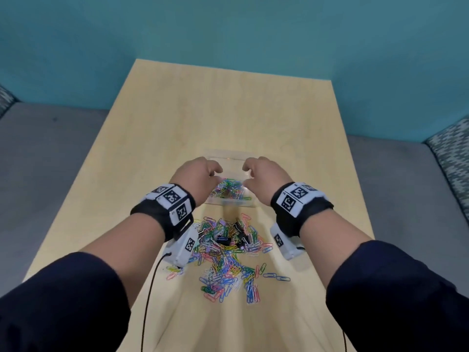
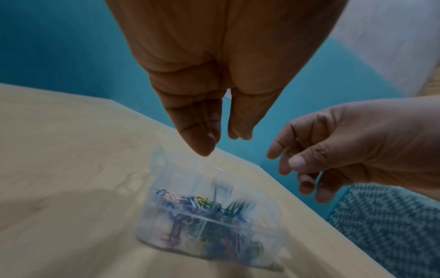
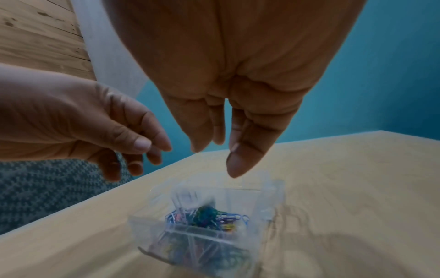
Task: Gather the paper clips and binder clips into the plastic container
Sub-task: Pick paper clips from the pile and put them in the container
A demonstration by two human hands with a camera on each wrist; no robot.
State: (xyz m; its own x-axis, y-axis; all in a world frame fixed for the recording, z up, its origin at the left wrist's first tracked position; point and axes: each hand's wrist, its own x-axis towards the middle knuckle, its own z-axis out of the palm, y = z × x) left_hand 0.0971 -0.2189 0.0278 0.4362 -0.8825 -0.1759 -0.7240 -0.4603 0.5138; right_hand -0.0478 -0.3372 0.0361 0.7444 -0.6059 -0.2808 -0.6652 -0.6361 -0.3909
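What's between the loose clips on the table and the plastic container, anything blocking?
Nothing visible. The pile of clips lies on the table just in front of the open plastic container. Both the left hand and right hand hover above the container.

Bare table [image 1: 228,110] beyond the plastic container [image 1: 229,202]; loose clip heap [image 1: 228,252] crowding its near side.

Multicoloured paper clips [image 1: 223,260], black binder clips [image 1: 224,240] — clear container [image 1: 229,202], pale wood table [image 1: 215,110], teal wall [image 1: 228,29].
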